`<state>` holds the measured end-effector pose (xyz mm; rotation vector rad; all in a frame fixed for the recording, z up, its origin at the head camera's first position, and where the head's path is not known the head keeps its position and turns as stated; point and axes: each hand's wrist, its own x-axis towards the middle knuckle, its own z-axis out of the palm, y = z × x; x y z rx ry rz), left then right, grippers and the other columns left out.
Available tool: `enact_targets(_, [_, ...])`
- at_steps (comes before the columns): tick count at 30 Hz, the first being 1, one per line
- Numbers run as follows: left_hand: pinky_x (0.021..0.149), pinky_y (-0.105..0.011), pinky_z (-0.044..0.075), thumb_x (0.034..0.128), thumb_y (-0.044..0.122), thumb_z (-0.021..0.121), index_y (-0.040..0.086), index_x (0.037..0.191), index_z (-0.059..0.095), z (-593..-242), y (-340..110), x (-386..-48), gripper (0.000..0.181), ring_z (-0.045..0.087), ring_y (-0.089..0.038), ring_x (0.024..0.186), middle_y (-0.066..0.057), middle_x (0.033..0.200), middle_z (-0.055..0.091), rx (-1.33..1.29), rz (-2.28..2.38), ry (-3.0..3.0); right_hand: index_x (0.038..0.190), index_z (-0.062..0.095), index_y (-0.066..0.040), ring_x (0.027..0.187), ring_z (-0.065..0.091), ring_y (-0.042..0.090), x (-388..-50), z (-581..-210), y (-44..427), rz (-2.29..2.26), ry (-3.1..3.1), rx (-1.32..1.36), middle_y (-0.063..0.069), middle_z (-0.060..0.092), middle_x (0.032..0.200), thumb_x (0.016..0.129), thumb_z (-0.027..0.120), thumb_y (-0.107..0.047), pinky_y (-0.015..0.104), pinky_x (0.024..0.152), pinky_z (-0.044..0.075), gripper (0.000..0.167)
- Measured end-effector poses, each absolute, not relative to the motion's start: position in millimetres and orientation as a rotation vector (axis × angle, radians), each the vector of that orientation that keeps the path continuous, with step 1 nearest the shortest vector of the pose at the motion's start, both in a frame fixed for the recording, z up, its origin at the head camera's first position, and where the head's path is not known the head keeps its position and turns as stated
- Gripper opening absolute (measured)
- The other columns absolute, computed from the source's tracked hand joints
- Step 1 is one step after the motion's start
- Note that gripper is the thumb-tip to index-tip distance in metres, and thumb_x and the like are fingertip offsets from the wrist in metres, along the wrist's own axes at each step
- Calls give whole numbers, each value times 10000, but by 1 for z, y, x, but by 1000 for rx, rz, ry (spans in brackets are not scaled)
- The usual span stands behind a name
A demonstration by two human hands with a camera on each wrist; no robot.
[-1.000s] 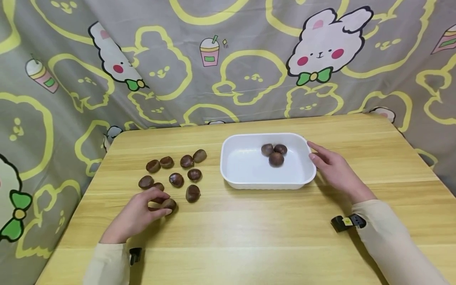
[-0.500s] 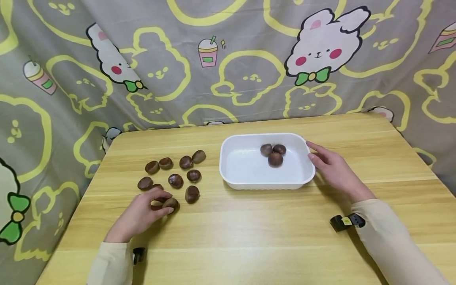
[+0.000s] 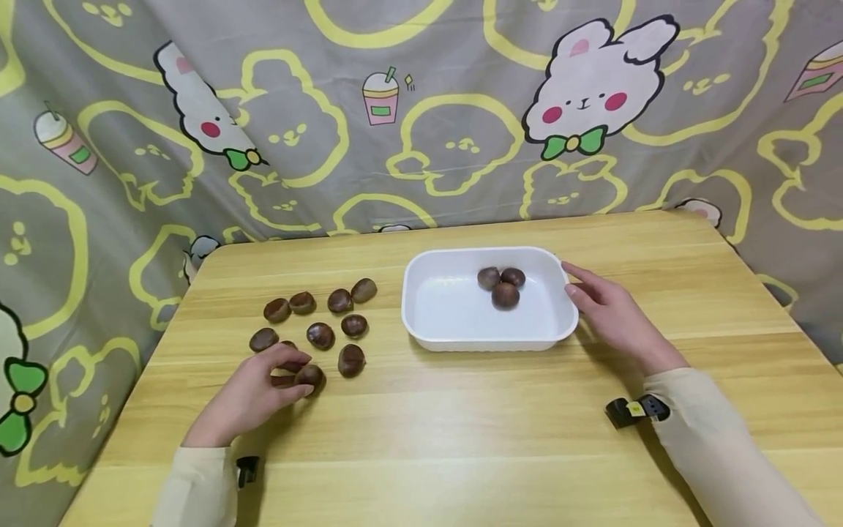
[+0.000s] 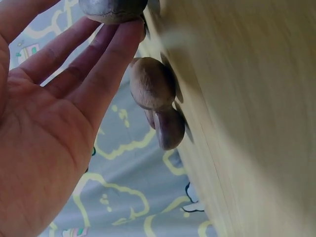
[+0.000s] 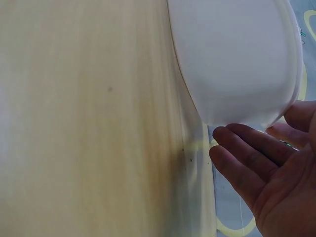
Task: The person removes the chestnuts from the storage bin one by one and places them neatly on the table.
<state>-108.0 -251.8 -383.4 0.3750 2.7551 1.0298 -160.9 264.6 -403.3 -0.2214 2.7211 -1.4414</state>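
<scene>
Thumb and fingertips of the left hand [image 3: 245, 395] are around a brown chestnut [image 3: 309, 378], low over the table or on it. In the left wrist view that hand [image 4: 54, 118] has the chestnut [image 4: 112, 10] at its fingertips, cut off by the top edge. Several loose chestnuts [image 3: 320, 336] lie beyond and beside it, one partly hidden by the fingers. Three chestnuts [image 3: 505, 296] sit together inside a white tray [image 3: 437, 311]. At the tray's right end the right hand [image 3: 612, 315] touches the rim; the right wrist view shows its fingers [image 5: 242, 163] loosely extended beside the tray wall [image 5: 237, 59].
Both arms rest over a light wooden table [image 3: 448, 417]. A grey curtain [image 3: 461, 66] with yellow outlines and cartoon animals hangs behind the far edge and along the left side. Dark devices are strapped at both wrists.
The left hand has shifted only slightly, with its fingertips at the same chestnut. The whole head view has drifted a little left. The right hand stays at the tray's end.
</scene>
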Motion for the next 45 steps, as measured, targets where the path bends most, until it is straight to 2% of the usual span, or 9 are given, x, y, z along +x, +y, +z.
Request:
enact_targets(10, [839, -431, 539, 827, 52, 795, 31, 1085, 691, -371, -254, -102, 279, 659, -292, 970, -69, 1055, 618, 490, 1035, 2933, 1543, 312, -110, 1205, 530, 388, -160, -403, 264, -1431, 2713, -211, 283, 532, 1333, 1064, 406, -358, 546, 1021, 376, 547])
enact_targets(15, [804, -412, 548, 850, 53, 773, 70, 1062, 692, -363, -243, -109, 228, 665, -250, 918, -49, 1038, 644, 553, 1067, 2962, 1541, 310, -96, 1197, 536, 389, -160, -403, 264, -1440, 2713, -210, 289, 537, 1323, 1066, 404, -347, 544, 1015, 383, 545])
enact_targets(22, [813, -378, 551, 872, 70, 756, 125, 1065, 691, -355, -220, -127, 211, 641, -176, 952, -21, 1046, 640, 573, 1219, 2890, 1541, 311, -98, 1208, 527, 396, -160, -404, 264, -1435, 2715, -209, 289, 527, 1335, 1066, 405, -346, 549, 1020, 377, 544])
enact_targets(30, [864, -384, 532, 892, 118, 745, 114, 1116, 674, -346, -185, -145, 236, 631, -204, 998, 4, 1084, 626, 635, 1334, 2800, 1539, 314, -92, 1194, 537, 394, -161, -404, 264, -1437, 2727, -215, 290, 538, 1320, 1067, 405, -343, 548, 1010, 388, 543])
enact_targets(36, [921, -333, 500, 886, 67, 739, 52, 1137, 664, -346, -148, -159, 262, 619, -233, 1042, -54, 1097, 632, 717, 1435, 2697, 1537, 312, -78, 1202, 528, 409, -160, -405, 264, -1430, 2734, -217, 297, 535, 1321, 1069, 403, -337, 560, 1014, 376, 544])
enact_targets(41, [920, -308, 497, 885, 45, 731, 20, 1131, 660, -350, -118, -169, 257, 610, -252, 1040, -72, 1074, 626, 766, 1475, 2663, 1538, 309, -78, 1199, 531, 413, -160, -404, 264, -1436, 2727, -216, 301, 533, 1320, 1069, 401, -342, 557, 1011, 381, 546])
enact_targets(45, [905, -288, 501, 887, 65, 730, 12, 1140, 656, -355, -97, -174, 269, 622, -219, 1026, -54, 1067, 625, 764, 1477, 2653, 1539, 309, -83, 1196, 535, 406, -160, -404, 263, -1445, 2716, -215, 299, 531, 1324, 1068, 400, -344, 549, 1008, 388, 546])
